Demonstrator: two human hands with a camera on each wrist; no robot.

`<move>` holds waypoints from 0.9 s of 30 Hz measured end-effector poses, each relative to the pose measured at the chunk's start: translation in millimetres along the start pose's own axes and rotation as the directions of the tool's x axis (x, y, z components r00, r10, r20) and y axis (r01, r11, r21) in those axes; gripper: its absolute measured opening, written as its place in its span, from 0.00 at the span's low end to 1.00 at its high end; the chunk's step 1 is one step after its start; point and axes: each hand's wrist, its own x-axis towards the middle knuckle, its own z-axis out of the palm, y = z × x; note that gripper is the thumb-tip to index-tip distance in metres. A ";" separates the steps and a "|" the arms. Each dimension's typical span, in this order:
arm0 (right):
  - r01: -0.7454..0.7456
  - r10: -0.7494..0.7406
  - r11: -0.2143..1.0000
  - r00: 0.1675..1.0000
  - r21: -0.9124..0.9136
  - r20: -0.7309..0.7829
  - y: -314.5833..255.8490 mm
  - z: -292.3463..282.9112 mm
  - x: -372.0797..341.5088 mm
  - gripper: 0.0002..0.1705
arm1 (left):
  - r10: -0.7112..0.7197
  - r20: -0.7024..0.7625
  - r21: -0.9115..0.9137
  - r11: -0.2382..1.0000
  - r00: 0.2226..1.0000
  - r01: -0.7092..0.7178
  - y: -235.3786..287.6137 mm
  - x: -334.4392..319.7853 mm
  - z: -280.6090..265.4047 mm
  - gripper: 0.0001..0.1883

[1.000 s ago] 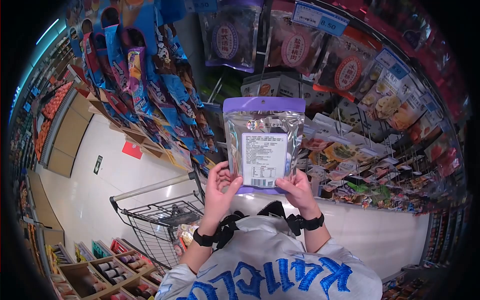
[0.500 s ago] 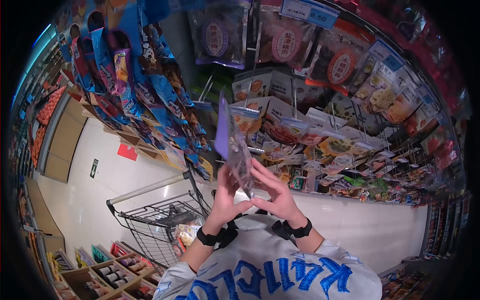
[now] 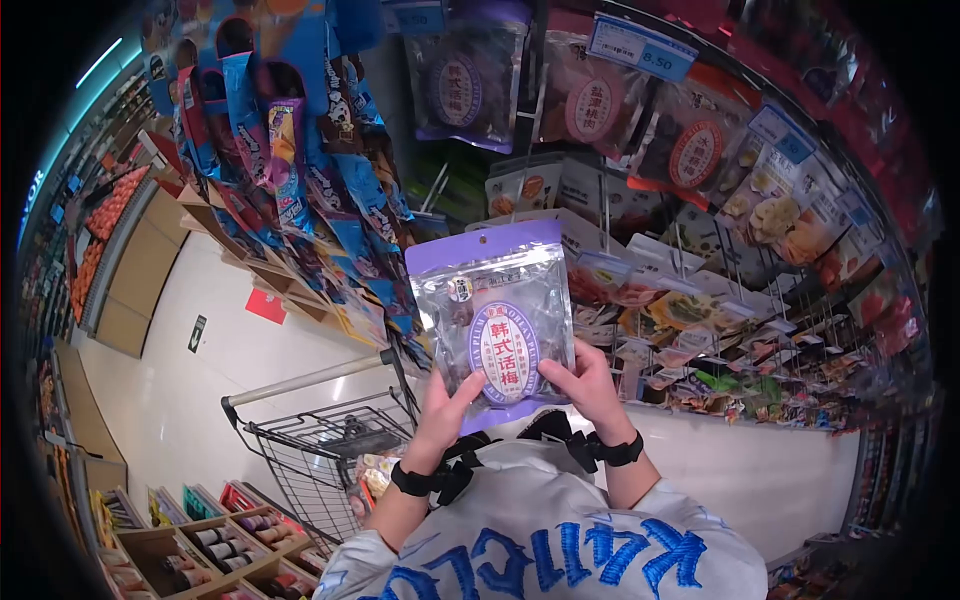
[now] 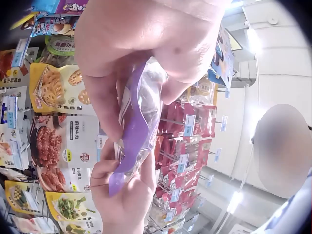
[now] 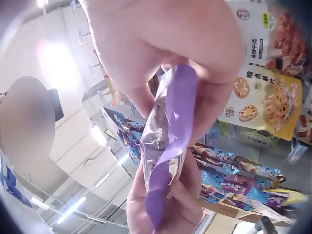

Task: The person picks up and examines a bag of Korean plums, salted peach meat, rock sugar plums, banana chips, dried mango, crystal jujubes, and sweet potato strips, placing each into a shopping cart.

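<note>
Both hands hold up a purple and silver pouch of dried plums [image 3: 497, 320], its printed front facing the head camera. The left hand [image 3: 441, 405] grips its lower left side, thumb on the front and fingers behind. On the lower right side the right hand [image 3: 588, 384] grips it the same way. Seen from below in the left wrist view, the purple bottom edge of the pouch [image 4: 134, 134] runs between the two hands. The right wrist view shows the pouch [image 5: 168, 136] pinched at both ends.
Pouches hang ahead, including a matching purple one [image 3: 465, 85] and a pink one [image 3: 592, 100], with price tags [image 3: 640, 47] above. Blue snack packs [image 3: 335, 180] hang at the left. A shopping cart [image 3: 325, 430] stands to the left, near a wooden bin display [image 3: 210, 545].
The pouch has been turned over: its label-covered back faced the camera first, then it stood edge-on, and now the front shows. Both hands have shifted their hold along with it.
</note>
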 end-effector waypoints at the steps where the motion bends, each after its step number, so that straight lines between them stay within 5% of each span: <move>1: -0.001 0.000 1.000 1.000 -0.018 -0.031 -0.9 0.9 -0.1 0.21 | 0.043 -0.014 -0.054 0.998 0.999 -0.044 -1.3 0.5 1.3 0.27; 5: 0.054 -0.056 0.998 0.996 -0.025 -0.066 13.7 -2.8 1.0 0.20 | 0.099 -0.026 -0.127 0.987 0.995 -0.102 6.0 2.9 2.9 0.25; 7: 0.037 -0.032 0.998 0.996 0.057 -0.086 13.1 3.3 1.3 0.19 | 0.158 0.019 0.088 0.983 0.987 -0.159 7.2 5.2 -3.2 0.25; 13: 0.055 -0.051 0.996 0.997 0.076 -0.060 18.4 -11.8 -0.2 0.19 | 0.178 0.033 0.203 0.962 0.983 -0.181 8.5 10.7 -6.2 0.25; 20: 0.242 -0.231 0.964 0.967 0.111 -0.109 -0.8 -4.7 5.0 0.22 | 0.294 0.074 0.269 0.914 0.953 -0.303 26.2 15.1 9.3 0.20; 22: 0.313 -0.315 0.949 0.948 -0.037 -0.045 -5.1 -3.3 7.9 0.21 | 0.463 0.167 0.293 0.819 0.870 -0.493 24.9 17.9 9.2 0.17; 23: 0.440 -0.441 0.893 0.898 -0.092 0.013 -11.7 -3.5 6.4 0.16 | 0.446 0.150 0.182 0.865 0.882 -0.468 16.3 25.3 -0.8 0.14; 24: 0.436 -0.436 0.895 0.900 -0.092 0.012 -4.8 -6.9 7.3 0.16 | 0.475 0.191 0.282 0.812 0.859 -0.511 24.6 21.5 5.5 0.11; 27: 0.353 -0.354 0.930 0.935 -0.104 0.006 12.8 -19.3 10.9 0.15 | 0.519 0.260 0.197 0.797 0.814 -0.571 3.2 34.7 -16.7 0.10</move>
